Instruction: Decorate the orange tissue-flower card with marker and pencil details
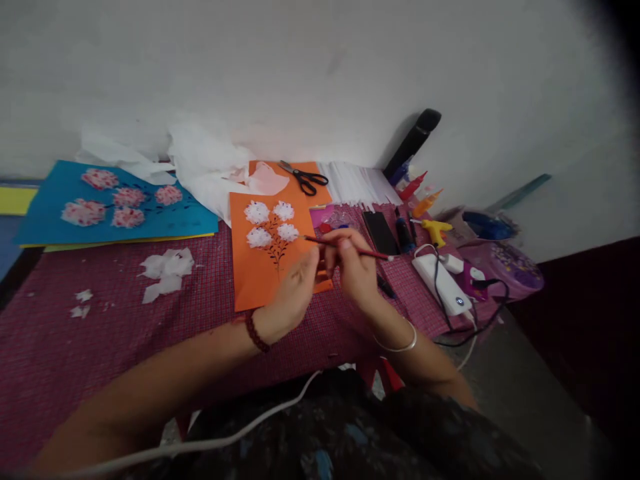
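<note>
Head view showed the right hand closed around a thin dark-red pencil, or perhaps a brush, with the thumb and fingers pinched about its middle. Its tip pointed left, close to the lower right puff on an orange card; whether the two touched was too small to tell. The left hand was over the card's right side, its fingers half straightened and near the right hand's; blur and overlap hid whether it held anything or pressed down.

The card lay on the checked cloth in front of the person, four white puffs above thin dark stems. It looked light and fairly stiff, likely to slide or bend if pushed at one edge, so the bare lower left corner seemed the best place to steady it. The puffs looked soft and fragile, apt to flatten or tear under a fingertip, and were better left ungripped. The pencil seemed light, rigid and smooth, probably easiest to guide from nearer the tip.

Scissors lay beyond the card, a phone to its right, and loose tissue scraps well to its left
</note>
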Action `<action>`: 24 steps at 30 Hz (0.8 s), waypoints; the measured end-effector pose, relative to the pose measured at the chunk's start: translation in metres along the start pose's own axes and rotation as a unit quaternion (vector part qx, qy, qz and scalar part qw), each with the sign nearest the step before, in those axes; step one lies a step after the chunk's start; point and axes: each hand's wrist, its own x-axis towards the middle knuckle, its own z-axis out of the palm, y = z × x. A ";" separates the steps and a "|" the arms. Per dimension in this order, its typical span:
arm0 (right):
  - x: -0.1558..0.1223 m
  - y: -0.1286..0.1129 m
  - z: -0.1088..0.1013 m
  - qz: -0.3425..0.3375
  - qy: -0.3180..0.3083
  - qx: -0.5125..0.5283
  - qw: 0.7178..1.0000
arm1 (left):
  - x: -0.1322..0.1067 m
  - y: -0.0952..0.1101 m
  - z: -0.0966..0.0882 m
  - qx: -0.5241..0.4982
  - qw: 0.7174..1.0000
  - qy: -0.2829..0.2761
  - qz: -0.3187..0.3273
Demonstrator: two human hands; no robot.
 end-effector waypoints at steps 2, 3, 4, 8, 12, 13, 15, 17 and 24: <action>0.005 0.018 -0.005 0.070 0.084 0.093 0.990 | -0.009 -0.016 -0.012 0.206 0.973 -0.070 0.082; 0.005 0.027 -0.008 0.099 0.105 0.128 0.981 | -0.013 -0.022 -0.019 0.324 0.930 -0.114 0.129; 0.004 0.036 -0.012 0.129 0.111 0.151 0.974 | -0.017 -0.027 -0.027 0.423 0.874 -0.165 0.172; -0.007 0.062 -0.028 0.214 0.085 0.176 0.957 | -0.020 -0.041 -0.046 0.595 0.729 -0.254 0.224; -0.008 0.068 -0.038 0.219 0.069 0.150 0.962 | -0.025 -0.051 -0.040 0.631 0.692 -0.268 0.227; -0.005 0.066 -0.038 0.225 0.065 0.151 0.960 | -0.028 -0.052 -0.036 0.645 0.677 -0.265 0.237; 0.004 0.062 -0.032 0.251 0.055 0.174 0.951 | -0.035 -0.052 -0.028 0.678 0.641 -0.255 0.255; 0.016 0.055 -0.021 0.276 0.040 0.200 0.939 | -0.040 -0.050 -0.021 0.700 0.615 -0.251 0.262; 0.045 0.045 0.011 0.279 -0.037 0.225 0.933 | -0.039 -0.045 -0.016 0.703 0.602 -0.266 0.270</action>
